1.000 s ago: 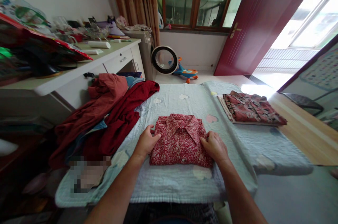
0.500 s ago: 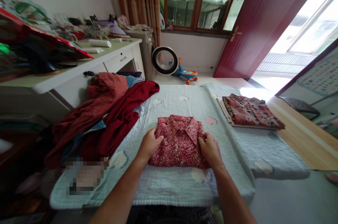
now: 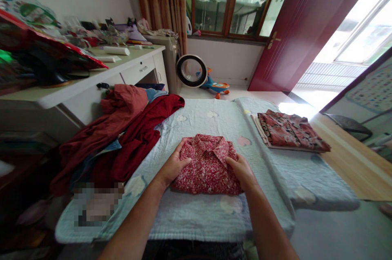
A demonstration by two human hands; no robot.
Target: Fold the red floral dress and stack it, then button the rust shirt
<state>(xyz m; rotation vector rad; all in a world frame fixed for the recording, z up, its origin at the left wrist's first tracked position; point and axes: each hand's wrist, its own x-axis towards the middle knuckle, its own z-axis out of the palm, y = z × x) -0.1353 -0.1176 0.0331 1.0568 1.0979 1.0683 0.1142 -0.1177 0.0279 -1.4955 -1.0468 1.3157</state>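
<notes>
A folded red shirt point(image 3: 208, 170) with a small white floral print lies on a pale blue cloth point(image 3: 199, 219), its collar toward the far side. My left hand point(image 3: 177, 167) grips the shirt's left edge, thumb on top and the other fingers partly hidden under and beside it. At the right edge my right hand point(image 3: 241, 171) holds the shirt the same way, thumb pressed on the fabric. To the right rests a folded stack of clothes point(image 3: 294, 131) with a dark red and black patterned garment on top.
Crumpled red clothes point(image 3: 131, 145) are heaped on the left. Behind them stands a white desk point(image 3: 137, 66) crowded with items. A washing machine's round door point(image 3: 192, 71) hangs open near a blue and orange toy point(image 3: 217, 86). A wooden surface point(image 3: 361, 154) extends at the right.
Both hands have taken a deeper hold on the shirt's sides, thumbs further onto it. Its sides look slightly drawn in. The other clothes stay put.
</notes>
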